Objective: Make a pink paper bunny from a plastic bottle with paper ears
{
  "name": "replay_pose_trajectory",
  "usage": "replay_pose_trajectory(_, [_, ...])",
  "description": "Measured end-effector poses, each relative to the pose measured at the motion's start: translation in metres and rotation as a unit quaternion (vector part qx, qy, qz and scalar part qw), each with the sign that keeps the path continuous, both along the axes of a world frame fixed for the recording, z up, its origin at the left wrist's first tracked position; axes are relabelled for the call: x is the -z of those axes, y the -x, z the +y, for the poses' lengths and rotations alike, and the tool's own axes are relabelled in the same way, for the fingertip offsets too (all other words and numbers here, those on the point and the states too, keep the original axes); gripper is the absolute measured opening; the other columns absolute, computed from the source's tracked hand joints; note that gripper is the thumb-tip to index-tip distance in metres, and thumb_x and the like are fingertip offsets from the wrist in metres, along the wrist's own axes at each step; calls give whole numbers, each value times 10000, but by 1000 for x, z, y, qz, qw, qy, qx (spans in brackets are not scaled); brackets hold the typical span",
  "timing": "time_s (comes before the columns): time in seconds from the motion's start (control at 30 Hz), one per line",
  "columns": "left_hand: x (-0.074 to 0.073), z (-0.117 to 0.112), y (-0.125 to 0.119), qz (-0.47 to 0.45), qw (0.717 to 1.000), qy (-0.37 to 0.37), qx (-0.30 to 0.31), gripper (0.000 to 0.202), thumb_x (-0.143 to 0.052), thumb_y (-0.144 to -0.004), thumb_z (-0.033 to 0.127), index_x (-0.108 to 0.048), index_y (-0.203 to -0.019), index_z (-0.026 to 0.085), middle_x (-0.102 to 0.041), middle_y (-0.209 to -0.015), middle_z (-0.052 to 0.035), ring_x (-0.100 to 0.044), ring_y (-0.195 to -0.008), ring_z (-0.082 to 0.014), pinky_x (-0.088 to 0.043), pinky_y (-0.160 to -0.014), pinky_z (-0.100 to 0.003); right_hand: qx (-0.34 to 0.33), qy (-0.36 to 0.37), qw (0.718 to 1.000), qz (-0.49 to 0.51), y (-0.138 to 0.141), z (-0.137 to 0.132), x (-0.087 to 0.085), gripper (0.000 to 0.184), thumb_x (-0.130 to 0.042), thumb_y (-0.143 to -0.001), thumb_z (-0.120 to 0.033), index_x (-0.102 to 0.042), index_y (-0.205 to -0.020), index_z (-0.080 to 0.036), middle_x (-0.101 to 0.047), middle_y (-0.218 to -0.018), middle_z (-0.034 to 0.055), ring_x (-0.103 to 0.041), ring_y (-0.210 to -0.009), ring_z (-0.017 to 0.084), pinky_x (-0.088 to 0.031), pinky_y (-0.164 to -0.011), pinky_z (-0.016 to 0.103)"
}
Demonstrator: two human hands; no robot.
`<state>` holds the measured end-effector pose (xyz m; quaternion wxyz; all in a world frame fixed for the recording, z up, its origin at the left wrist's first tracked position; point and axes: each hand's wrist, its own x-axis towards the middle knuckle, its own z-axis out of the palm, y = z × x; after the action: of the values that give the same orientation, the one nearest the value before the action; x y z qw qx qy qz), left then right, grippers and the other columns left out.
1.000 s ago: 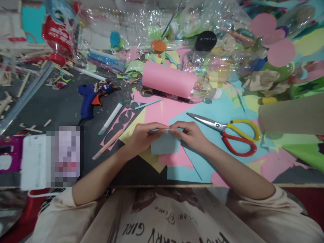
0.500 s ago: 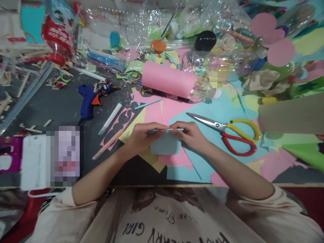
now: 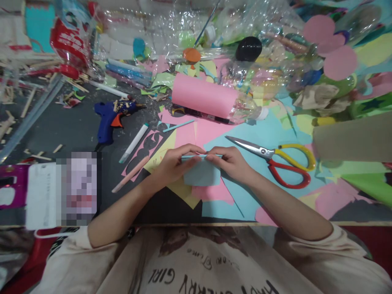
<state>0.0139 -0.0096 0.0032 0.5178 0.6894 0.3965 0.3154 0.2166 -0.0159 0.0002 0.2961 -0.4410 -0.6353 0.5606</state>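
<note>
Light-blue paper (image 3: 202,174) sits L of scissors (image 3: 269,157), held in both hands. L hand (image 3: 170,164) pinches upper edge, fingers arched slightly higher than a moment ago, more edge exposed. R hand (image 3: 231,163), scissors side, pinches same edge, approx. unchanged. Probable grip adj. only; work on paper ongoing.

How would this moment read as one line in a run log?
left hand: pinching light-blue paper; right hand: pinching same paper; scissors: lying at right; glue gun: lying at left
</note>
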Motion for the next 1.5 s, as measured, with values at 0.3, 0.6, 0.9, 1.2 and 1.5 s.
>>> replay_pose_trajectory(0.3, [2, -1, 0, 5, 1000, -14, 6, 165, -566, -932, 258, -699, -883, 172, -749, -831, -31, -685, -755, -123, -512, -665, -204, -22, 7, 1000, -18, 0, 0, 2, 324, -548, -892, -429, -679, -754, -168, -643, -698, 18, -437, -558, 97, -334, -525, 249])
replay_pose_trajectory(0.6, [0, -2, -1, -11, 999, -40, -10, 138, -583, -916, 218, -711, -890, 173, -770, -851, -39, -715, -780, -124, -540, -685, -206, -9, 10, 1000, -10, 0, -1, 3, 325, -546, -884, -436, -658, -729, -173, -600, -646, 0, -419, -549, 100, -326, -531, 250])
replay_pose_trajectory(0.9, [4, -3, -1, -10, 999, -22, -21, 161, -609, -912, 309, -695, -932, 174, -769, -900, -44, -715, -802, -131, -495, -613, -195, -3, 1, 1000, -16, 0, -1, 2, 345, -545, -913, -455, -670, -755, -175, -628, -690, 9, -450, -573, 105, -355, -542, 245])
replay_pose_trajectory(1.2, [-1, 0, -1, 5, 999, 35, -22, 382, -570, -920, 533, -684, -885, 170, -734, -833, -31, -631, -678, -106, -370, -489, -189, 15, -11, 1000, 10, 0, -1, 3, 277, -575, -910, -388, -667, -762, -173, -656, -723, 15, -513, -620, 115, -390, -571, 248])
replay_pose_trajectory(1.5, [0, 0, -2, 16, 1000, 20, -17, 247, -585, -924, 408, -671, -870, 183, -741, -832, -25, -667, -738, -129, -488, -634, -211, 23, -3, 1000, 6, 1, -1, 2, 373, -587, -890, -522, -658, -770, -175, -654, -716, 20, -496, -598, 112, -374, -548, 250])
